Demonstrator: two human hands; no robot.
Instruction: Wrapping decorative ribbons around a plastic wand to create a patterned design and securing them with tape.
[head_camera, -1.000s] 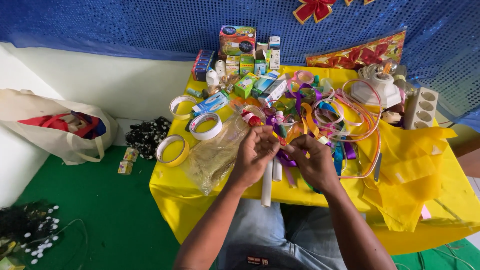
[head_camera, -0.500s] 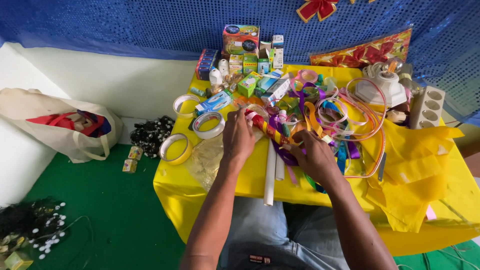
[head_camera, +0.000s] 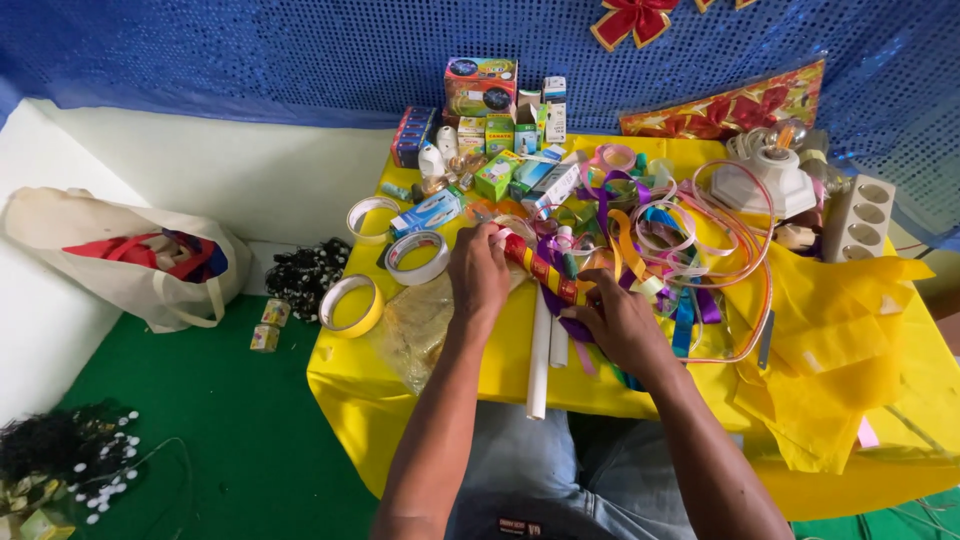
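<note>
A thin stick wrapped in red and gold patterned paper (head_camera: 541, 269) lies slanted over the yellow-covered table (head_camera: 500, 370). My left hand (head_camera: 478, 272) grips its upper left end. My right hand (head_camera: 620, 325) pinches its lower right end, resting on purple ribbon (head_camera: 575, 328). Two white tubes (head_camera: 541, 355) lie under both hands, pointing toward me. A tangle of coloured ribbons (head_camera: 665, 240) spreads just right of my hands.
Tape rolls (head_camera: 418, 257) and a yellow roll (head_camera: 350, 305) sit at the table's left edge, beside a clear glitter bag (head_camera: 415, 325). Small boxes (head_camera: 480, 88) crowd the back. A white socket block (head_camera: 858, 217) stands right. A cloth bag (head_camera: 120, 260) rests on the green floor (head_camera: 230, 440).
My hands have moved apart from a close clasp near the table's front. The left hand went up and left along the patterned stick; the right hand stays lower right.
</note>
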